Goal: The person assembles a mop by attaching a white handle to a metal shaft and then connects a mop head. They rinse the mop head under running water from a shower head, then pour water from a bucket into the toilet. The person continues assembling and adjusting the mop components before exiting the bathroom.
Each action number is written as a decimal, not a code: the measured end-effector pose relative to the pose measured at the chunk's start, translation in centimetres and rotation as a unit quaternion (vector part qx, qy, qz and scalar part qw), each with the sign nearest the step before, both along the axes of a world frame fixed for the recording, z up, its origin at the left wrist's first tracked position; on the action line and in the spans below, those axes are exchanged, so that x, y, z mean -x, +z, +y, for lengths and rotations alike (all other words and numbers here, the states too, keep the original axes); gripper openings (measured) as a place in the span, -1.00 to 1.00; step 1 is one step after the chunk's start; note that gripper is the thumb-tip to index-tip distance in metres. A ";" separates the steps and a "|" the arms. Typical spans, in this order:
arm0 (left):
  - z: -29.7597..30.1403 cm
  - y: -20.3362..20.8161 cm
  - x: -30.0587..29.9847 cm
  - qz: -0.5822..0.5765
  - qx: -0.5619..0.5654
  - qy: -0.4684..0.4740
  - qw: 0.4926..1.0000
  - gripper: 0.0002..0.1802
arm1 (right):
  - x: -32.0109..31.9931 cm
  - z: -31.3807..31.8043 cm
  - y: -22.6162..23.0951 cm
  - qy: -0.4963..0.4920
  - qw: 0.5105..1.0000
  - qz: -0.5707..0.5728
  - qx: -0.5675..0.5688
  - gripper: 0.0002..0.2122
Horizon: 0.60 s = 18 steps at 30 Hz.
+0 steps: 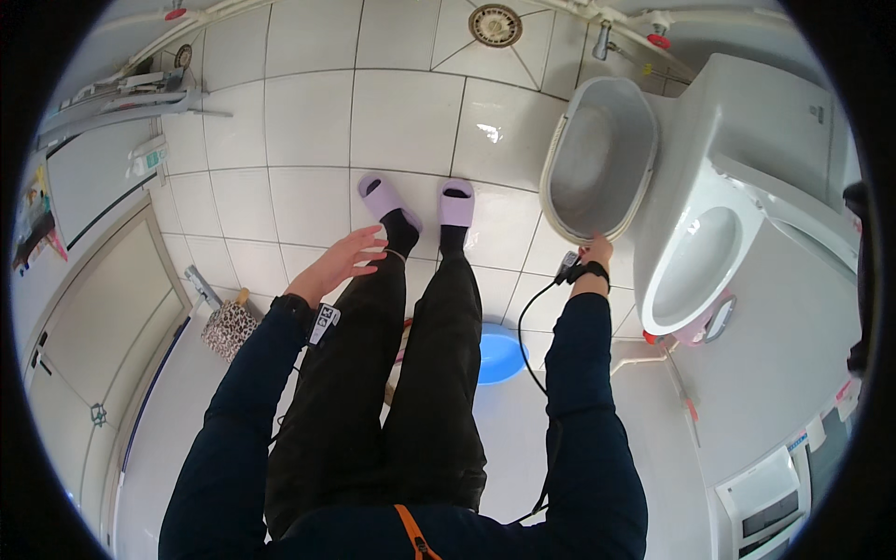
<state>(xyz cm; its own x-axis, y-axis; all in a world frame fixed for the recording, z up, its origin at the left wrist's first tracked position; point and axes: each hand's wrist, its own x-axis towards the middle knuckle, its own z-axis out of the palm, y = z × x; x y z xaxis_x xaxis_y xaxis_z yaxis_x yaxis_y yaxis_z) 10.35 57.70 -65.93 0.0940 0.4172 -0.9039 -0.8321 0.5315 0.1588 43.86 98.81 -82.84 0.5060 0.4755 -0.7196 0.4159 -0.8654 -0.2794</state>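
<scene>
Near the toilet's far end, a grey oval bucket (607, 140) with a cream rim shows its open top; I cannot tell whether it rests on the floor or is lifted. My right hand (595, 250) closes its fingers on the bucket's near rim, and a black band circles that wrist. Over my left leg, my left hand (343, 263) holds nothing, its fingers spread apart. Each wrist carries a small device, and a black cable runs from the right one.
The white toilet (702, 266) stands right of the bucket. Behind my legs lies a blue basin (502, 357). My purple slippers (392, 203) are on white floor tiles, with a round drain (495, 25) farther off. A leopard-print bag (229, 329) sits at left.
</scene>
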 end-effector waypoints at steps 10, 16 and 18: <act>0.6 2.6 -1.4 0.010 0.023 0.050 0.998 -0.44 | -2.5 1.9 4.1 -0.013 0.997 0.070 0.017 -0.60; 0.1 9.7 1.6 0.091 0.040 0.076 0.992 -0.46 | 0.2 -1.4 16.2 0.103 0.962 0.243 0.064 -0.73; -0.7 12.8 4.3 0.177 0.069 0.185 0.964 -0.53 | 1.2 -2.0 20.4 0.200 0.963 0.175 0.041 -0.77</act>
<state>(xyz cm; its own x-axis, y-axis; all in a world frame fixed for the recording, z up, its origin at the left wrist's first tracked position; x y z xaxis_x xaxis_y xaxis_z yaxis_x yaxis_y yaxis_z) 6.01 57.03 -53.17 -0.3617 0.2362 -0.9019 -0.8757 0.2460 0.4156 42.65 96.82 -62.47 0.0139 0.5160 -0.8565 0.6130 -0.6811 -0.4004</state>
